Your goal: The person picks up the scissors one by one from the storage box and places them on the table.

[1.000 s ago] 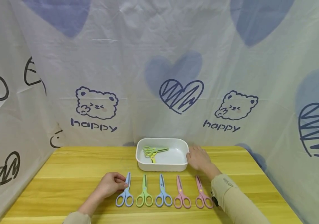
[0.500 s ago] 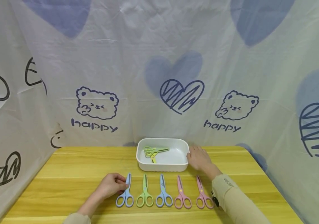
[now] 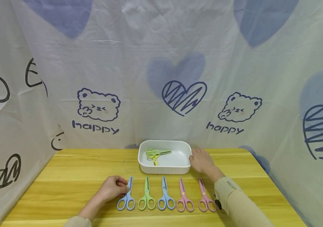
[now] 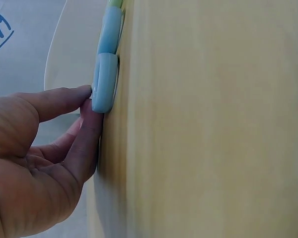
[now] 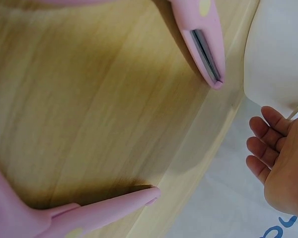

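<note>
My left hand (image 3: 112,188) pinches the leftmost blue scissors (image 3: 126,201) by the blade part between thumb and fingertips. Those scissors lie on the table, handles toward me; in the left wrist view their blue handle (image 4: 105,82) shows edge-on past the thumb. At the right end of a white bin (image 3: 164,169), my right hand (image 3: 202,160) rests against the rim, its fingers loosely bent in the right wrist view. Inside the bin, green scissors (image 3: 161,152) lie over a yellow pair (image 3: 155,161), both toward the left side.
Continuing the row to the right are green scissors (image 3: 147,198), a second blue pair (image 3: 165,198), then pink scissors (image 3: 184,200) and another pink pair (image 3: 205,200), beside the right sleeve (image 3: 235,197). A printed cloth (image 3: 138,119) hangs behind the wooden table (image 3: 73,179).
</note>
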Tool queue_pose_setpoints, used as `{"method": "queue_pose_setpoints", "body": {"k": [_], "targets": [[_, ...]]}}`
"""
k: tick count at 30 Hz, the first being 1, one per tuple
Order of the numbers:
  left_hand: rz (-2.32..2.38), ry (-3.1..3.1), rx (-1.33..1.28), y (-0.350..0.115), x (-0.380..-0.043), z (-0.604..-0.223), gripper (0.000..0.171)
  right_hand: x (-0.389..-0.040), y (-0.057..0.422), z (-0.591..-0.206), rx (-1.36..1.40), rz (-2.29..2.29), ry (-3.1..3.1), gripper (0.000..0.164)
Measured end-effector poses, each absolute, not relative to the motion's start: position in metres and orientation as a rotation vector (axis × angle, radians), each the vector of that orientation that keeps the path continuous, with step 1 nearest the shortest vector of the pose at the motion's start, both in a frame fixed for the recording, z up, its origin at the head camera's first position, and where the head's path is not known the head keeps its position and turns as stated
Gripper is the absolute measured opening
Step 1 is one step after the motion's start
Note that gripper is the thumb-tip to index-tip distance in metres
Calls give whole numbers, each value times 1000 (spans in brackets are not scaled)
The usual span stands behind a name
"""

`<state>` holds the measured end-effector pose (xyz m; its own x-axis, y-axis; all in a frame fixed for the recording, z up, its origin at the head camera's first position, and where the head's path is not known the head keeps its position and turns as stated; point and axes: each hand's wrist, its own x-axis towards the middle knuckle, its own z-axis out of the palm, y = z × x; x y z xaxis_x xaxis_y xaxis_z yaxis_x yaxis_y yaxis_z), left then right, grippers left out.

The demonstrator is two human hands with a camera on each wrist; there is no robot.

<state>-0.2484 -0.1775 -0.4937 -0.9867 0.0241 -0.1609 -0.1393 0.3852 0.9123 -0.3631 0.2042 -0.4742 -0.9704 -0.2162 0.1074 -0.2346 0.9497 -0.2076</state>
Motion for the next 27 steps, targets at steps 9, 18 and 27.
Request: {"method": "queue_pose_setpoints", "body": {"k": [9,18,27], "targets": [[1760,2451,-86,-176,-253,-491,30,-365,205,-475,339,346,-3040,49],[1834,2560,23,-169,-269,-479,34,-364,205,-476,331,357,-3048,50],[1939,2556,84,-150,-294,-464,35,-365,206,-477,331,368,-3038,50]]}}
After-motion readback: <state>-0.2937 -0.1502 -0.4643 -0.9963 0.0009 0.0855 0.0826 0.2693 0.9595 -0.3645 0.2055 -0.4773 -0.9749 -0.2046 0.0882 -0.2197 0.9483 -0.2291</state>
